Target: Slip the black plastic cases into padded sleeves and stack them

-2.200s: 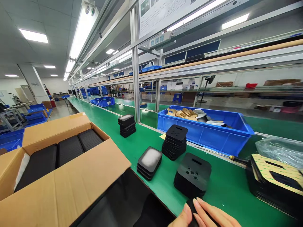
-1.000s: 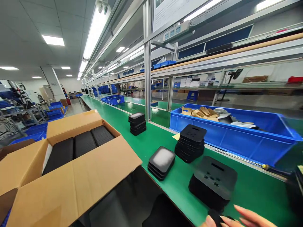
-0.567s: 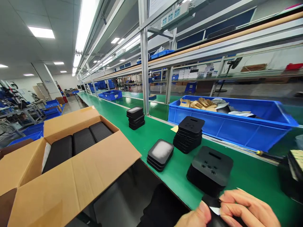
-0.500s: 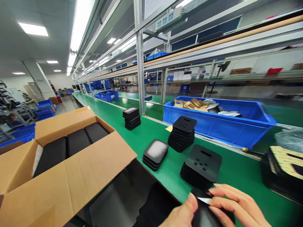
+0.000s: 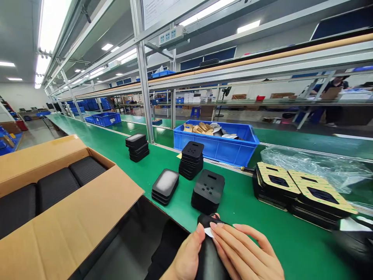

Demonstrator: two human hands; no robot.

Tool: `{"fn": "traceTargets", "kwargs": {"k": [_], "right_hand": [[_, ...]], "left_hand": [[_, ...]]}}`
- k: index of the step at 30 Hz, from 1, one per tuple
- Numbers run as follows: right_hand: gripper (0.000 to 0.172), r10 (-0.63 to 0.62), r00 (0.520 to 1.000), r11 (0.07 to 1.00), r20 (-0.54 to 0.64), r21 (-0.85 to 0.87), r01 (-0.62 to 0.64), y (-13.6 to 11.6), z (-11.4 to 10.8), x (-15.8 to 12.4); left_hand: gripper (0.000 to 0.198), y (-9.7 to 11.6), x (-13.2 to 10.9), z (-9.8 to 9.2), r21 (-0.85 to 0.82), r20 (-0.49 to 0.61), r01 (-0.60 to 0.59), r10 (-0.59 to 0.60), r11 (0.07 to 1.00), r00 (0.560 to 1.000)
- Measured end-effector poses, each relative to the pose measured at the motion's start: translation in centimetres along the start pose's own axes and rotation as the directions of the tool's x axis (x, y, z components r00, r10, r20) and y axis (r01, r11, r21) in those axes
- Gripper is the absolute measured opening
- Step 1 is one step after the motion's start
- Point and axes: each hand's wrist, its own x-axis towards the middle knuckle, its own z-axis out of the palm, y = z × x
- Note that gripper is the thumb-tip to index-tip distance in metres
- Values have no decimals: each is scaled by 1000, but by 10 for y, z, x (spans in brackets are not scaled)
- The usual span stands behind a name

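Left hand (image 5: 186,252) clasps a black piece (image 5: 209,260) at the tabletop's (image 5: 240,202) near side, right hand (image 5: 246,251) laying fingers over it, any pinch unclear.

Head-worn camera, facing forward and down along green bench (image 5: 294,241).

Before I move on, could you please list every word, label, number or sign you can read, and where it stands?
Nothing is readable.
White printed paper sheet, top: text too small.
White label on far blue plastic bin: too small.
Yellow flat sheets with green marks: too small.
White tab on held black piece: no print visible.
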Motion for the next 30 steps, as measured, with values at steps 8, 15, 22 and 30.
{"fn": "traceTargets", "kwargs": {"k": [8, 15, 22, 30], "right_hand": [[28, 140, 990, 973, -23, 189, -134, -5, -9, -2], [52, 664, 610, 124, 432, 741, -660, -11, -5, 21], [60, 752, 307, -249, 583, 683, -687, -42, 12, 39], [55, 934, 18, -331, 357, 883, -334, -76, 18, 55]], "left_hand": [[69, 11, -4, 5, 302, 39, -215, 213, 929, 976], [90, 7, -1, -13, 563, 157, -332, 297, 757, 942], [91, -14, 10, -18, 443, 187, -407, 362, 799, 913], [92, -23, 7, 7, 244, -66, -360, 385, 901, 920]]}}
